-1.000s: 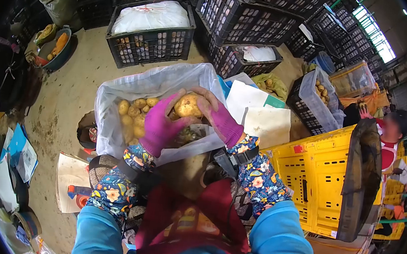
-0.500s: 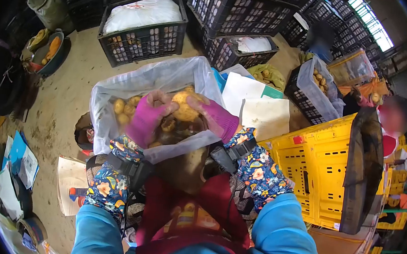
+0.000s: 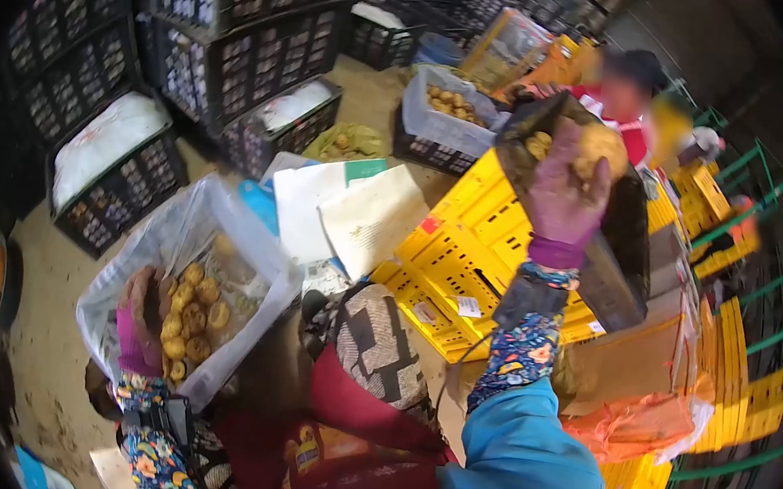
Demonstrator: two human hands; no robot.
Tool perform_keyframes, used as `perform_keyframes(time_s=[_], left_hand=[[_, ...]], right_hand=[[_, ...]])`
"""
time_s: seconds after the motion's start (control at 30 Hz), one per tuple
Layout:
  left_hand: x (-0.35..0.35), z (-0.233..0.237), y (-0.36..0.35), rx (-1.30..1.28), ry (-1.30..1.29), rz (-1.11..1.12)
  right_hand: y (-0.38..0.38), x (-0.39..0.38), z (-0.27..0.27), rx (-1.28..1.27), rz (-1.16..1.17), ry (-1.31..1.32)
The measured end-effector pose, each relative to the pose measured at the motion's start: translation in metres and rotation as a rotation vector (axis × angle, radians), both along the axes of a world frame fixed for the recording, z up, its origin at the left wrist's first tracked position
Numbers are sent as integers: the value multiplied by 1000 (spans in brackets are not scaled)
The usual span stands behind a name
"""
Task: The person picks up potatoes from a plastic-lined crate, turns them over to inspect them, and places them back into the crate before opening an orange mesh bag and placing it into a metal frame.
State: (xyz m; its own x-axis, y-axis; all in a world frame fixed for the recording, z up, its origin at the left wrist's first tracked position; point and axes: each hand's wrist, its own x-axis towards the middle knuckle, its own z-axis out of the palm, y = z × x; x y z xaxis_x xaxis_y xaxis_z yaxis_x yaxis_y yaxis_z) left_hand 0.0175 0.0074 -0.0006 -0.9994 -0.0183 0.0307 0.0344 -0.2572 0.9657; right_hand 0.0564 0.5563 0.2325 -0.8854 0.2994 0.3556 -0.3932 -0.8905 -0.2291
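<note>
My right hand [image 3: 564,191], in a dirty purple glove, is raised at the right with its fingers around a large yellow potato [image 3: 603,154]. It is above a dark-lined yellow crate [image 3: 467,252], where smaller potatoes [image 3: 537,145] show. My left hand [image 3: 141,323], gloved the same way, reaches into a crate with a translucent plastic liner [image 3: 262,250]. Its fingers curl beside a pile of small potatoes [image 3: 188,314]; whatever they hold is hidden.
Papers [image 3: 370,218] lie between the two crates. Stacked black crates [image 3: 269,50] stand behind, with a white-covered crate [image 3: 110,153] at the left. A co-worker [image 3: 628,83] is beyond the yellow crate, near another lined crate of potatoes [image 3: 454,103].
My right hand has carried the large potato from the lined crate to above the yellow crate. My left hand has parted from it and lowered to the small potatoes. The view has turned right.
</note>
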Motion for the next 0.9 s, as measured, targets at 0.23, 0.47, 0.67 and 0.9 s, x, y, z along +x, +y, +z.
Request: perform_keyframes(time_s=[0.23,0.47,0.67,0.9], left_hand=[[3,49,-10,259,-213,225],[5,21,-42,115,-52,302],[-8,42,-41,398,-285,454],[-17,43,-40,453,-414,488]], right_hand=[[-144,-87,-79,912,391,-393],[-363,-193,-298,2179,998,-31],[-441,-217,-501,2598,546,-99],[-393,-217,-544,1398,1063,-1033]])
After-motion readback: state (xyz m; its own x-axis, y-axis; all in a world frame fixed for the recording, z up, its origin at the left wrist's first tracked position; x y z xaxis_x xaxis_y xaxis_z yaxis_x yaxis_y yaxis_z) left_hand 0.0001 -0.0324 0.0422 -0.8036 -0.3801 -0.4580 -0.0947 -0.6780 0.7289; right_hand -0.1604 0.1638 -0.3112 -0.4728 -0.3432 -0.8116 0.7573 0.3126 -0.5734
